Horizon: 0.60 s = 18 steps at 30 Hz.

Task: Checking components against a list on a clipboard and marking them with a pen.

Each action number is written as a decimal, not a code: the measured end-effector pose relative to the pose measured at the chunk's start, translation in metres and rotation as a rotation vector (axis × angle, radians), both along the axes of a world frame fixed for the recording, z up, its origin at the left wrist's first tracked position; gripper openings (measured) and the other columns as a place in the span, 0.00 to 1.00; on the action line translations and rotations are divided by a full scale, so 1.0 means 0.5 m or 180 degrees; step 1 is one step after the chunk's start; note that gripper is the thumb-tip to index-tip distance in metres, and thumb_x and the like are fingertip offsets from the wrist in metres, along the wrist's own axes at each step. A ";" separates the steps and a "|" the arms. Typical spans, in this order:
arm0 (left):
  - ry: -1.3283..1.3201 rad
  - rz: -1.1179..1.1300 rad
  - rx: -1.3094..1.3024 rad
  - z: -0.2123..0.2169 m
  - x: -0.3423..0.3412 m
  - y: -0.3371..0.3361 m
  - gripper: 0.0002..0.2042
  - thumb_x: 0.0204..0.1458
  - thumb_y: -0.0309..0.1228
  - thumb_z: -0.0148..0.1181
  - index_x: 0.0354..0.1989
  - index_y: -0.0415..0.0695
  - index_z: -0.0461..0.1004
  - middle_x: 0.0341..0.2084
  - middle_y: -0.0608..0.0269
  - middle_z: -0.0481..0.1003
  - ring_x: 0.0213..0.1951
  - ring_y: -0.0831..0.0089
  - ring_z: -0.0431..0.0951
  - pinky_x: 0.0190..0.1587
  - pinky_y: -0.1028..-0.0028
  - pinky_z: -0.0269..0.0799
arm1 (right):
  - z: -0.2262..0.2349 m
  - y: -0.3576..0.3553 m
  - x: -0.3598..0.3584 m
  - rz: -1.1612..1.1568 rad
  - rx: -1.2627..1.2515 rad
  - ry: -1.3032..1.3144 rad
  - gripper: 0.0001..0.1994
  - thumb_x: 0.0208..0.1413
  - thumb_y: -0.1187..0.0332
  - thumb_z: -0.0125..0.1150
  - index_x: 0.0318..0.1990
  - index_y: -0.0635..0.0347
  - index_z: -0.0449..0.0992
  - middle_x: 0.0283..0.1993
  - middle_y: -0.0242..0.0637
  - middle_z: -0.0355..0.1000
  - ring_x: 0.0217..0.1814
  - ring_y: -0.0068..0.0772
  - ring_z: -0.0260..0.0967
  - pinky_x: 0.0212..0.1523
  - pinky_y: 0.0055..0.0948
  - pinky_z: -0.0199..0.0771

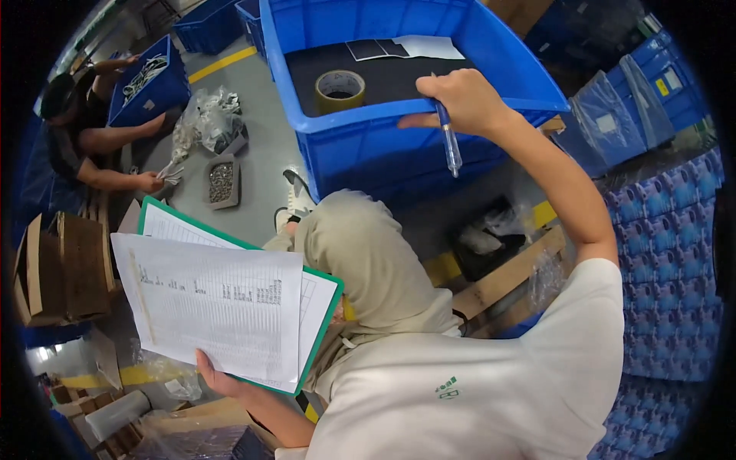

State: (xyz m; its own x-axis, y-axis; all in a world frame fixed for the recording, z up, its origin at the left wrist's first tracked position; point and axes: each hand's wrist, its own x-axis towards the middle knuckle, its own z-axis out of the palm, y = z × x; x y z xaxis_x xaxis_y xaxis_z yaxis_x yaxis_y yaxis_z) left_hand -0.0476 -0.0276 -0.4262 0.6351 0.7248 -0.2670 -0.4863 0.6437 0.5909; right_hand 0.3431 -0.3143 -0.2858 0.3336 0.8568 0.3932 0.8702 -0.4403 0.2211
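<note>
My left hand [218,377] grips the lower edge of a green clipboard [328,318], tilted in front of my lap. Printed paper sheets [218,314] lie over it, the top one sticking out past its edge. My right hand [468,100] holds a pen [451,146] with a clear barrel and blue grip, its clear end pointing down. That hand is at the near rim of a large blue plastic bin [368,116]. Inside the bin, on a black surface, sit a roll of tape [340,103] and a white sheet [429,47] beside dark cards.
At the left a person [77,146] sits by a blue bin of cables [149,96]. Plastic bags [207,123] and a tray of small metal parts [222,184] lie on the floor. Cardboard boxes [65,268] stand left; stacked blue printed packs [667,268] stand right, near a wooden pallet [510,280].
</note>
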 end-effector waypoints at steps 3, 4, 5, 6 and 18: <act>0.0073 0.0016 0.0089 -0.006 0.000 0.007 0.29 0.54 0.42 0.39 0.61 0.36 0.51 0.58 0.51 0.58 0.56 0.54 0.61 0.57 0.58 0.56 | 0.002 -0.007 -0.018 -0.0026 -0.0086 0.0109 0.27 0.40 0.42 0.62 0.17 0.58 0.61 0.13 0.42 0.63 0.18 0.47 0.66 0.19 0.35 0.65; 0.0133 0.0039 0.0142 -0.010 0.001 0.008 0.29 0.54 0.42 0.39 0.61 0.36 0.51 0.58 0.51 0.57 0.56 0.54 0.61 0.57 0.58 0.57 | 0.007 -0.008 -0.017 -0.0018 -0.0160 0.0128 0.27 0.40 0.42 0.62 0.16 0.58 0.61 0.13 0.42 0.63 0.18 0.47 0.66 0.19 0.34 0.65; 0.0126 0.0084 0.0140 -0.011 0.003 0.010 0.29 0.54 0.42 0.39 0.61 0.36 0.51 0.58 0.51 0.57 0.56 0.54 0.61 0.57 0.58 0.57 | 0.009 -0.003 -0.018 0.0005 -0.0150 0.0148 0.27 0.40 0.42 0.62 0.16 0.58 0.60 0.12 0.42 0.63 0.17 0.46 0.66 0.18 0.34 0.64; 0.0120 0.0031 0.0094 -0.013 0.005 0.013 0.29 0.54 0.42 0.39 0.61 0.36 0.51 0.58 0.51 0.57 0.56 0.55 0.61 0.57 0.58 0.57 | 0.007 0.007 -0.018 0.0048 -0.0152 0.0143 0.27 0.40 0.42 0.62 0.16 0.58 0.60 0.12 0.42 0.63 0.17 0.46 0.66 0.18 0.34 0.64; 0.0019 -0.0081 0.0167 -0.028 0.026 0.009 0.28 0.55 0.41 0.40 0.60 0.36 0.51 0.58 0.51 0.57 0.56 0.56 0.62 0.56 0.59 0.57 | 0.041 -0.011 -0.041 -0.0068 -0.0384 0.0835 0.19 0.43 0.55 0.65 0.31 0.55 0.62 0.18 0.39 0.68 0.22 0.44 0.69 0.22 0.35 0.66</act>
State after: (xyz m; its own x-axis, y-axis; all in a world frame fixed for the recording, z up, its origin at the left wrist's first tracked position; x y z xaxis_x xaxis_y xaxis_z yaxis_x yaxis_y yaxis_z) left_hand -0.0346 -0.0233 -0.4401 0.6519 0.7216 -0.2330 -0.4665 0.6239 0.6271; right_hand 0.3228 -0.3197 -0.2653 0.4288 0.8838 0.1868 0.8954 -0.4433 0.0417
